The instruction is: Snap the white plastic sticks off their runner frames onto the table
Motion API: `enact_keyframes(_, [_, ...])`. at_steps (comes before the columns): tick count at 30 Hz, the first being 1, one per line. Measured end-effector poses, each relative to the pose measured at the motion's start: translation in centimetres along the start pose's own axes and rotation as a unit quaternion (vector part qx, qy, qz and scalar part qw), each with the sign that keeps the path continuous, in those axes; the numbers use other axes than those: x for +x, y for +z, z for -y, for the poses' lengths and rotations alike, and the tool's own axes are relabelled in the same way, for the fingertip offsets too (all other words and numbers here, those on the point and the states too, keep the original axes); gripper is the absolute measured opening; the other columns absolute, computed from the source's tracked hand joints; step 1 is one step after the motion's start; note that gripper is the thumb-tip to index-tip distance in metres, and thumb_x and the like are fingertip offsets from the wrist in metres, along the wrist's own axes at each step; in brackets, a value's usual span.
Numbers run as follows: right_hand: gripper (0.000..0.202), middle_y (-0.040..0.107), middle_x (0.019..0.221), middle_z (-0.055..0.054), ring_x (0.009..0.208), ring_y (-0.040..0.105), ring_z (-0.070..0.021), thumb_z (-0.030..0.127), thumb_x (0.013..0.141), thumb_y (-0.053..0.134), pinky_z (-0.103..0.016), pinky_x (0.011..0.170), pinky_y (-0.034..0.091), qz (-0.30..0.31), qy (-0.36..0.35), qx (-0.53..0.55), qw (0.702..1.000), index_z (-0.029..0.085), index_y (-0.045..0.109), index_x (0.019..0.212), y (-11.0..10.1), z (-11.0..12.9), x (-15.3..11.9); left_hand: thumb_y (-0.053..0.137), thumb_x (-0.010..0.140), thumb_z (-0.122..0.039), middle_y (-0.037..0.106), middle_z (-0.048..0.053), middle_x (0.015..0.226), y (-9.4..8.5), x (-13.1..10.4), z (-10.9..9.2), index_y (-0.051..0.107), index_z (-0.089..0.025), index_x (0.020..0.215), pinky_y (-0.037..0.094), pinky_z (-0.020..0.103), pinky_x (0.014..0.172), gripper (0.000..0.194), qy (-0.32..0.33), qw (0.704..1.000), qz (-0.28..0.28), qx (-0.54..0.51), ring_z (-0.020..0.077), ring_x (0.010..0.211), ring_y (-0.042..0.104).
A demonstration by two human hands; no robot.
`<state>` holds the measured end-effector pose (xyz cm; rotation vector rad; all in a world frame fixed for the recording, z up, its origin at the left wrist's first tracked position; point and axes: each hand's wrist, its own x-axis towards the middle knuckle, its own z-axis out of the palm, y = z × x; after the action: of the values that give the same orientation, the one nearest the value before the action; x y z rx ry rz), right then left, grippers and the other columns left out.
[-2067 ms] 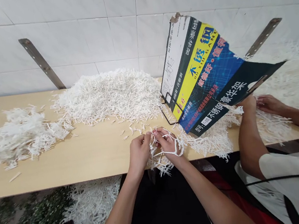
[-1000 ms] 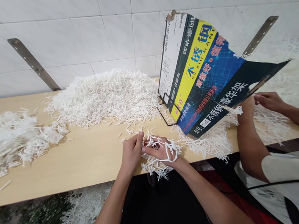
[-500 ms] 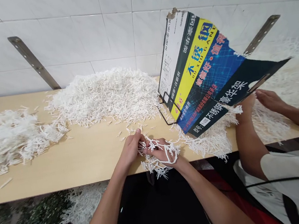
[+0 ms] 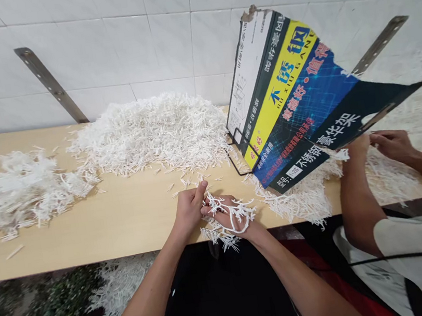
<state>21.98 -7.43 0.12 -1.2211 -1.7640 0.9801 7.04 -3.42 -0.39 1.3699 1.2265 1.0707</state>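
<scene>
Near the front edge of the wooden tabletop (image 4: 134, 226), my left hand (image 4: 189, 206) is closed, thumb up, its fingertips beside those of my right hand; whatever they pinch is too small to tell. My right hand (image 4: 229, 215) is closed around white branching plastic pieces (image 4: 238, 211), which drape over its back. More loose pieces (image 4: 220, 235) lie under it at the edge. Behind both hands is a large heap of white pieces (image 4: 153, 135).
A smaller white heap (image 4: 20, 195) lies left. A printed cardboard sheet (image 4: 298, 109) stands tilted in a black wire frame (image 4: 239, 159) at right. Beyond it, a person's hands (image 4: 393, 145) are near more white pieces. Metal brackets (image 4: 52, 86) are on the tiled wall.
The whole view has shifted slightly. My left thumb is raised more, and the white bits that showed at my left fingers are now mostly out of sight.
</scene>
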Motion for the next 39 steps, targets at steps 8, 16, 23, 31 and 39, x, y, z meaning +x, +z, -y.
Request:
enact_keyframes(8, [0.024,0.067,0.078,-0.004,0.069,0.059,-0.0187,0.035,0.097,0.059,-0.031,0.067,0.043,-0.020,-0.101,-0.022,0.994,0.021,0.064,0.079,0.4,-0.2,0.3,0.062,0.082,-0.078,0.024,-0.006,0.048,0.3,0.1,-0.1,0.027,-0.022,0.050,0.015,0.025,0.047,0.073,-0.002,0.999,-0.024,-0.025,0.0064,0.047,0.021])
enact_keyframes(16, [0.025,0.061,0.066,-0.002,0.061,0.055,-0.0172,0.032,0.089,0.065,-0.031,0.060,0.043,-0.072,-0.090,0.074,0.991,0.021,0.061,0.068,0.6,0.3,-1.0,0.066,0.084,-0.071,0.024,-0.007,0.045,-0.6,0.4,0.2,0.026,-0.023,0.049,0.014,0.025,0.044,0.071,-0.018,0.994,-0.041,-0.098,0.0054,0.042,0.021])
enact_keyframes(23, [0.026,0.059,0.064,0.001,0.059,0.051,-0.0146,0.039,0.091,0.066,-0.028,0.060,0.040,-0.064,0.040,0.080,0.994,0.020,0.067,0.073,-0.6,-0.8,-2.0,0.062,0.085,-0.074,0.028,-0.006,0.039,-1.1,1.4,0.2,0.032,-0.023,0.045,0.016,0.025,0.040,0.071,-0.051,0.983,-0.059,-0.166,0.0064,0.036,0.026])
enact_keyframes(31, [0.029,0.072,0.078,-0.003,0.071,0.063,-0.0198,0.050,0.089,0.071,-0.030,0.068,0.047,-0.063,0.067,0.050,0.994,0.022,0.077,0.086,0.0,-1.1,-1.3,0.049,0.095,-0.071,0.035,-0.004,0.042,-1.2,0.7,-0.5,0.043,-0.022,0.053,0.025,0.026,0.044,0.065,-0.015,0.988,-0.097,-0.119,0.0102,0.041,0.034])
enact_keyframes(39, [0.028,0.072,0.080,-0.003,0.071,0.062,-0.0192,0.050,0.088,0.072,-0.030,0.068,0.047,-0.063,0.082,0.073,0.992,0.022,0.079,0.089,0.1,-1.1,-1.3,0.055,0.098,-0.026,0.068,0.010,0.103,-3.8,4.7,-2.4,0.068,-0.021,0.088,0.046,0.036,0.085,0.018,0.241,0.924,-0.159,0.249,0.0234,0.094,0.061])
